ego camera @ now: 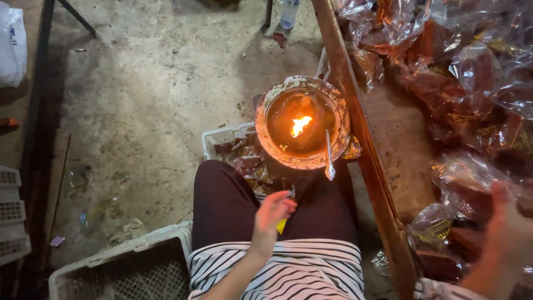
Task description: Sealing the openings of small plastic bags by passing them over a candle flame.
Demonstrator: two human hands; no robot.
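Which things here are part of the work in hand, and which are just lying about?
In use: left hand; right hand at the clear wrapped packets; flame bowl; metal rod.
Lying about: white crate; plastic bottle; floor litter.

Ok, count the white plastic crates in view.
3, maybe more. One crate sits at the bottom left beside the lap, one crate lies under the flame bowl, and a stack shows at the left edge, partly cut off.

An orange flame (300, 125) is glowing in the rust-speckled white bowl (302, 122); the black-and-white striped shirt (277, 272) and dark maroon trousers (222, 203) are showing below.
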